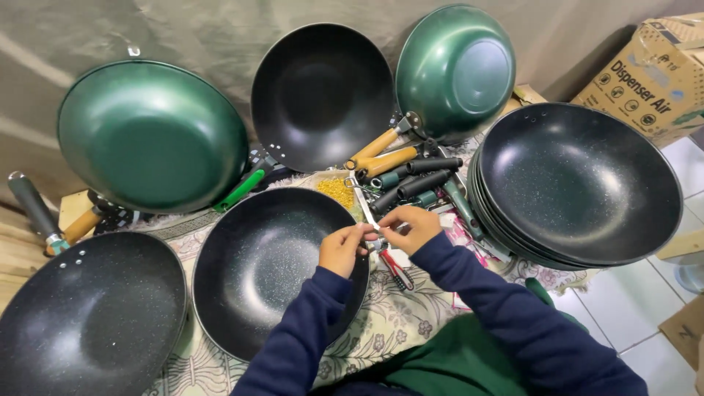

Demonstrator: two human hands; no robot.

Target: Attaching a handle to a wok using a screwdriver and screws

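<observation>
Hands (pixel 381 238) at wok rim (pixel 359 220), perhaps touching

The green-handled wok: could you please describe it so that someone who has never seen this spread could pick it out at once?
Start at the row of three woks propped against the grey backdrop. The middle one, the green-handled wok, shows its dark speckled inside. Its bright green handle points down-left; the green-bodied woks on either side, left and right, have tan handles.

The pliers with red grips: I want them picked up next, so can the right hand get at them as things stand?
Probably yes. The pliers lie uncovered on the cloth just below the right hand, though that hand is pinching a small part together with the left hand.
</observation>
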